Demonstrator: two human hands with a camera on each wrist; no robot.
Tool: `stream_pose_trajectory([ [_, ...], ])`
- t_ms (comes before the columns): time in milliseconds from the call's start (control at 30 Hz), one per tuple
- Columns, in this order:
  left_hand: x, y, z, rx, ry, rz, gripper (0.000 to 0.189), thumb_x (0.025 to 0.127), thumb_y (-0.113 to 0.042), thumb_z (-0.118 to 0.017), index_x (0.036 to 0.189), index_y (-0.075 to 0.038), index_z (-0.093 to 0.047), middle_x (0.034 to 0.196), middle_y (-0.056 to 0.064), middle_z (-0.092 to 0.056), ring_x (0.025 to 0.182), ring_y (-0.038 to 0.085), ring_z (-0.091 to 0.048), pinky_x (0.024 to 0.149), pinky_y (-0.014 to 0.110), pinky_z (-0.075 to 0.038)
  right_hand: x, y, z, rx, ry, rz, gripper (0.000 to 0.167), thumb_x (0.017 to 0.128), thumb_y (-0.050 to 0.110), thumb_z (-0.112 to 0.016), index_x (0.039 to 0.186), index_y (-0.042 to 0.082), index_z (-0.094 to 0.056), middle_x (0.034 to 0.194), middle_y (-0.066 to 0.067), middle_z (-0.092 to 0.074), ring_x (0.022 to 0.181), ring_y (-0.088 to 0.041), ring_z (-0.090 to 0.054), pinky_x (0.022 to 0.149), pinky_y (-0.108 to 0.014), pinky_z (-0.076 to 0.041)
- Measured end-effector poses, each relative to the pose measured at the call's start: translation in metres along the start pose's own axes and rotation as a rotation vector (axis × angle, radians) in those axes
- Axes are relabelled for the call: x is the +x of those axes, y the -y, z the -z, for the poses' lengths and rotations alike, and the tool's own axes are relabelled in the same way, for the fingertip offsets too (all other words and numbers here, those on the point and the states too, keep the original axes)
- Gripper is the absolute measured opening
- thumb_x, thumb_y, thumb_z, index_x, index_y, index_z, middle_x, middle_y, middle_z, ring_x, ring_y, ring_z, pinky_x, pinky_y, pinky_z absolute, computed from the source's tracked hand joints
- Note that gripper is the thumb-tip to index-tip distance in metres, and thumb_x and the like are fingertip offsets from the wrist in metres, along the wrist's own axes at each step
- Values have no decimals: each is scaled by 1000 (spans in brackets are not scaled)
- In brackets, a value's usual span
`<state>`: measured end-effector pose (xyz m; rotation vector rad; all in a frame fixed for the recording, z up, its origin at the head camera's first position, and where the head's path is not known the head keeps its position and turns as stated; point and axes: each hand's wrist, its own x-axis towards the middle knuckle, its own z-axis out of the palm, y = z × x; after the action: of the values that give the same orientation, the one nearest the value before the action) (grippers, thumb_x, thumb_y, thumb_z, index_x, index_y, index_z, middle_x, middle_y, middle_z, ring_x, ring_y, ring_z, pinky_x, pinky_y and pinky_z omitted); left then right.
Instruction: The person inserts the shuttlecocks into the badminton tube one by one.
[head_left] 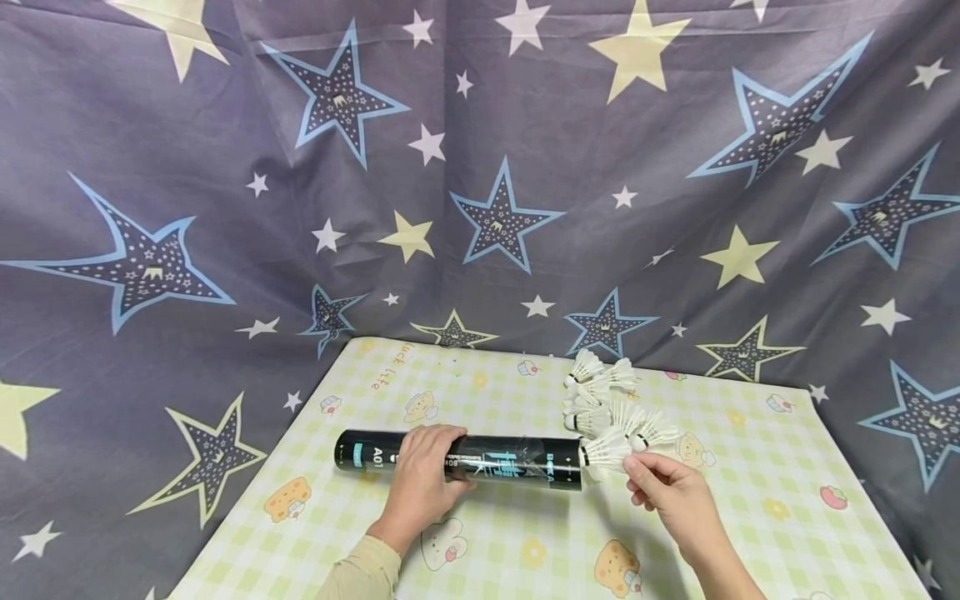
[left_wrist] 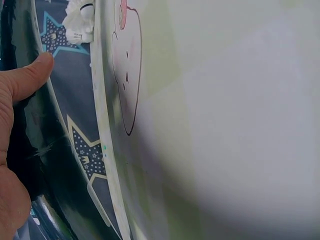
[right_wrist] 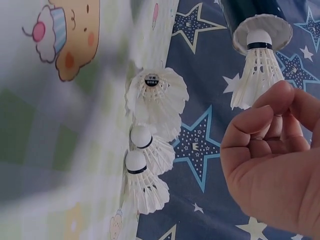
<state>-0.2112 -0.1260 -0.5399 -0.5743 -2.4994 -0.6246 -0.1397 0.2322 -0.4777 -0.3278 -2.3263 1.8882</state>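
In the head view, a black shuttlecock tube (head_left: 487,458) lies sideways over the table, its open end toward the right. My left hand (head_left: 427,471) grips it around the middle; in the left wrist view the thumb (left_wrist: 35,77) lies along the tube's dark side. My right hand (head_left: 675,496) pinches a white feather shuttlecock (right_wrist: 257,75) by the edge of its feathers between thumb and forefinger. The shuttlecock's cork points into the tube's mouth, right at the pale rim (right_wrist: 241,37) in the right wrist view.
Several loose shuttlecocks (head_left: 588,417) lie in a cluster on the table behind the tube's open end. A green-checked cloth with cartoon prints covers the table (head_left: 540,550). Behind it hangs a dark curtain (head_left: 525,125) with stars.
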Motion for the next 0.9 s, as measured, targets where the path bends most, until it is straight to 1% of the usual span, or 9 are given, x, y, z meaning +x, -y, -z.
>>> stream_pose_trajectory([
  [500, 0, 0, 0, -3, -10, -9, 87, 60, -35, -107, 135, -18, -67, 130, 0, -73, 126, 25, -64, 120, 51, -42, -4, -3, -13, -15, 83, 4, 26, 101, 16, -74, 116, -5, -76, 73, 1, -70, 62, -11, -65, 60, -24, -53],
  [767, 0, -1, 0, 2, -9, -9, 86, 59, -34, -107, 134, -18, -67, 130, 0, -73, 125, 25, -64, 121, 51, -42, -6, -2, -18, -15, 131, -45, 28, 101, 19, -75, 115, -5, -76, 74, 0, -69, 63, -13, -65, 60, -25, -52],
  [900, 0, -1, 0, 1, -6, -8, 86, 60, -34, -107, 134, -18, -67, 130, 0, -73, 126, 25, -64, 121, 51, -42, -7, -2, -20, -19, 157, -55, 28, 100, 21, -76, 114, -3, -77, 74, -1, -69, 63, -14, -66, 60, -25, -53],
])
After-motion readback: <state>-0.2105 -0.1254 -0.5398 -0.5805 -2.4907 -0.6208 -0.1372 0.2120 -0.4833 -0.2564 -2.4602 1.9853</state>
